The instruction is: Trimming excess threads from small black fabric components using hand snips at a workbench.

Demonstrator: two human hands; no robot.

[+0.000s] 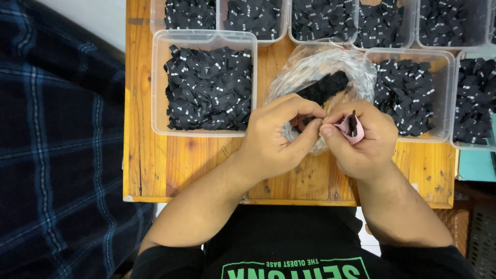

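Observation:
My left hand [276, 137] and my right hand [364, 142] meet over the middle of a small wooden table [170, 165]. The right hand holds a small pink piece [351, 129] with several black fabric labels tucked in it. The left thumb and forefinger pinch at one small black label [310, 121] next to the pink piece. Just behind the hands lies a crumpled clear plastic bag [323, 64] with more black labels [325, 87] inside.
Clear plastic tubs full of black labels ring the hands: one at left [157, 82], one at right [448, 93], one at the far right edge [475, 101], and a row along the back [289, 31]. Blue plaid cloth [57, 144] lies left of the table.

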